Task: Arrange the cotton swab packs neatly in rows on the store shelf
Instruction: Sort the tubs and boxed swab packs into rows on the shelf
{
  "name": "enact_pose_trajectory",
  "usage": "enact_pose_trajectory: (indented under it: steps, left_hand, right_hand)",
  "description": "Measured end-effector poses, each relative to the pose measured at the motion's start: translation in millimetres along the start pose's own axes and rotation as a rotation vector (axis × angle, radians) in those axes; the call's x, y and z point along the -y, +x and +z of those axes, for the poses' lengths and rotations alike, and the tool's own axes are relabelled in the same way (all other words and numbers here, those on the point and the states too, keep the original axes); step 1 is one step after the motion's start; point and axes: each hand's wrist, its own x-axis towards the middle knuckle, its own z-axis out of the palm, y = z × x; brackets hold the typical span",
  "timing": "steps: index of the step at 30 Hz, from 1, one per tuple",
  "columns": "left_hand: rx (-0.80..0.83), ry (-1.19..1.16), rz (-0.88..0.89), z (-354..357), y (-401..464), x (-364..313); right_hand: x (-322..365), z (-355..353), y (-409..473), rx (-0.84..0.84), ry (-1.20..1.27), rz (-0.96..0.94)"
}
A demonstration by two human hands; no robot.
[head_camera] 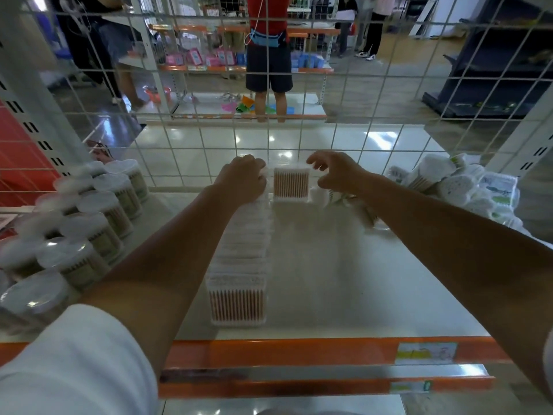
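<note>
The head camera is looking forward and down, close over the shelf (344,265). It is facing the wire grid (299,136) at the back.

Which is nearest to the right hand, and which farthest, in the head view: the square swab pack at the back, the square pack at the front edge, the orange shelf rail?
From the right hand:
1. Back square pack, just left of the hand.
2. Front square pack, at the near end of the row.
3. Orange shelf rail, along the front edge.

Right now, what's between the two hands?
In the head view, one square swab pack stands upright between the left hand and right hand, against the wire grid.
</note>
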Motion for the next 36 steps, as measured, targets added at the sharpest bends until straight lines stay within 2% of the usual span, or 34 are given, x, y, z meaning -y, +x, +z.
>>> enact_pose_trajectory:
  steps: [2, 5, 8, 11, 17, 23, 27, 36]
  left_hand:
    - [-0.042, -0.028, 0.029, 1.3, -2.6, -4.7]
    - [-0.099, -0.081, 0.055, 0.7, -6.3, -13.4]
    - [-0.131, -0.122, 0.090, 0.7, -9.3, -19.7]
    - [-0.137, -0.167, 0.038, 1.2, -12.5, -22.6]
    - [-0.161, -0.216, -0.042, 0.1, -20.8, -23.4]
    - [-0.201, -0.267, -0.054, -10.2, -28.7, -29.3]
    - [-0.160, -0.338, -0.059, -18.8, -37.2, -33.3]
    - [-0.116, -0.468, -0.037, -22.2, -48.8, -38.1]
  right_hand:
    - [-3.6, 0.7, -5.5, 0.107, 0.019, 0.029]
    - [-10.4, 7.0, -12.4, 0.177, 0.016, 0.071]
    - [-17.5, 13.3, -18.3, 0.104, -0.033, 0.034]
    - [-22.3, 17.3, -21.3, 0.018, -0.105, -0.015]
    - [-28.8, 19.5, -26.7, -0.005, -0.212, -0.147]
    - [-23.7, 12.7, -46.6, -0.097, -0.019, -0.163]
    - [-23.0, 6.8, -64.0, -0.206, 0.128, -0.111]
    - [3.0, 0.8, -87.7, -0.246, 0.356, -0.044]
